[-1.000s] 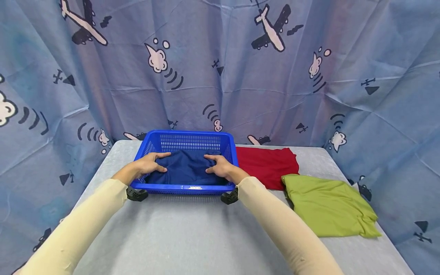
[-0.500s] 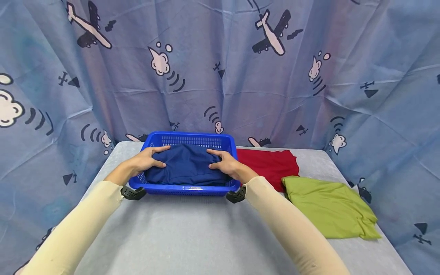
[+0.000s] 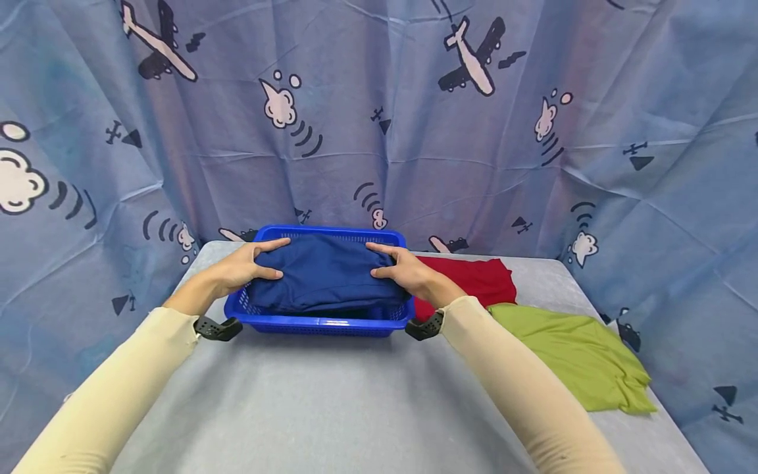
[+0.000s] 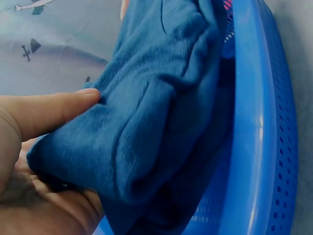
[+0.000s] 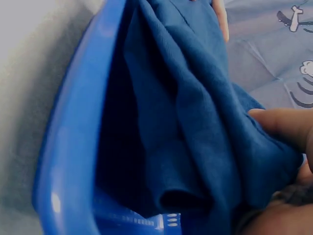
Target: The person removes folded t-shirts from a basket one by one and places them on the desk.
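Note:
A folded dark blue cloth, perhaps a garment, is held just above a blue plastic basket. My left hand grips its left end, thumb on top and fingers underneath, as the left wrist view shows on the cloth. At the opposite end my right hand holds the cloth the same way; its thumb presses the fabric in the right wrist view. Loose folds of cloth hang down into the basket. Most of the basket's inside is hidden by the cloth.
A red cloth lies on the grey table just right of the basket. Nearer, on the right, is a yellow-green cloth, partly behind my right sleeve. A curtain with printed planes hangs behind and beside the table.
Both hands have risen and moved slightly apart, lifting the blue cloth from the basket's bottom to about rim height. The basket, red cloth and green cloth stay where they were.

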Motion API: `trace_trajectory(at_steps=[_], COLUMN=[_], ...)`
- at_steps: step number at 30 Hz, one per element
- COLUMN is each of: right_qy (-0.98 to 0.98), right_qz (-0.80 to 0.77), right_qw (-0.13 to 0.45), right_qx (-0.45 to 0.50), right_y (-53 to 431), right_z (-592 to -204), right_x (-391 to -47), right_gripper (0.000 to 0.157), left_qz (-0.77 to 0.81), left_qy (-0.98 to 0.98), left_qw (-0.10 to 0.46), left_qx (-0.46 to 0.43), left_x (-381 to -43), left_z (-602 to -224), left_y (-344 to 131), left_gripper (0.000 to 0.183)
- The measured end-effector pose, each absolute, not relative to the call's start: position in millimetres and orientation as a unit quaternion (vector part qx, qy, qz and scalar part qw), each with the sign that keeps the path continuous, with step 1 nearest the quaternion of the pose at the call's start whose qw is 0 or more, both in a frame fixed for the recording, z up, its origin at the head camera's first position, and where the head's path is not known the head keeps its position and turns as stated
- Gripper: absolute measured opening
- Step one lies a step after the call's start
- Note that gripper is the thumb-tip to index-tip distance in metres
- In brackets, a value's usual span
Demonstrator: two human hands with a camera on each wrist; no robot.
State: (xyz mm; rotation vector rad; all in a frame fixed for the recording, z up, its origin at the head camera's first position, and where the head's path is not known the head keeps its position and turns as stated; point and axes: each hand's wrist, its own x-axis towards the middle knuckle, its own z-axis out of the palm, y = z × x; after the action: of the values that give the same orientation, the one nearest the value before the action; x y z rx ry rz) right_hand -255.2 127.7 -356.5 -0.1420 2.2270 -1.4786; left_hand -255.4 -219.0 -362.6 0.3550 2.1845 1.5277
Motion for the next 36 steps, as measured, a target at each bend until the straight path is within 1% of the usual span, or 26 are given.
trace_trajectory(at_steps=[7,11,23,31,36], right_qy=[0.801,0.787,0.759,0.757,0.752], right_qz=[-0.547,-0.564,-0.599,-0.603,-0.609], right_qw=[0.235,0.232,0.226,0.213,0.211], right_qx=[-0.064,-0.091,-0.122,-0.132,-0.141], right_y=[138,142,163,186,199], right_z=[-337,-326,-309,-290,-278], right_x=[-256,-258,-249,-241,-233], right_gripper=[0.065,0.067,0.067,0.067,0.067], left_qz=[0.568,0.603,0.609,0.621,0.627], left_qy=[0.779,0.751,0.745,0.733,0.724], left_qw=[0.23,0.236,0.22,0.206,0.208], left_qx=[0.134,0.133,0.157,0.187,0.198], left_x=[-250,-248,-243,-237,-235], left_z=[-343,-333,-315,-294,-285], left_y=[-216,-215,-201,-183,-173], left_gripper=[0.083,0.084,0.084,0.082,0.082])
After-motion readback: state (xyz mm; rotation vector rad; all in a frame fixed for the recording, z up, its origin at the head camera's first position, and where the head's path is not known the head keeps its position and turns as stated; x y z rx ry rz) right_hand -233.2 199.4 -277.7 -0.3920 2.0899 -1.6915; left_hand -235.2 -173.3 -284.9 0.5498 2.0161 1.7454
